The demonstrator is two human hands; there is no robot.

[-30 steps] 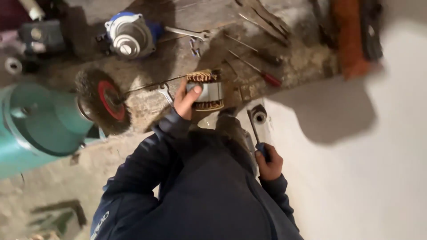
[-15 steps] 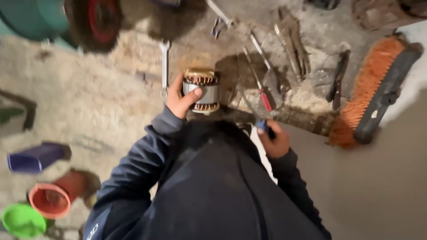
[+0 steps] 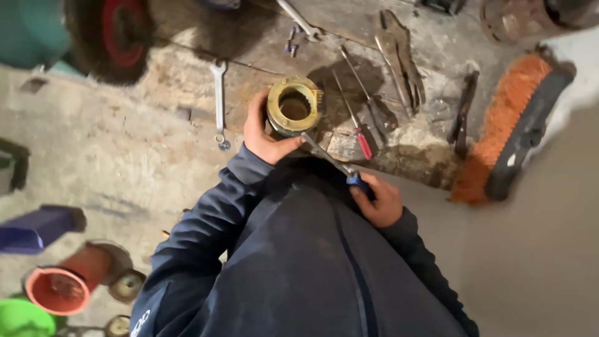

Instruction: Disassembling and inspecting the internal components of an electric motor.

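Fingers of my left hand (image 3: 265, 134) wrap tight round the stator (image 3: 293, 106), held tilted above the floor (image 3: 125, 156) with its bore facing me. My right hand (image 3: 377, 200) is clenched on the screwdriver (image 3: 331, 161), tip touching the stator's rim. I judge the blade could slip and nick the windings or my left thumb.

Left hand (image 3: 262, 134) grips a round brass-coloured stator ring (image 3: 293, 106) mid-frame, right hand (image 3: 377, 200) pokes a blue-handled screwdriver (image 3: 331, 161) at its rim.
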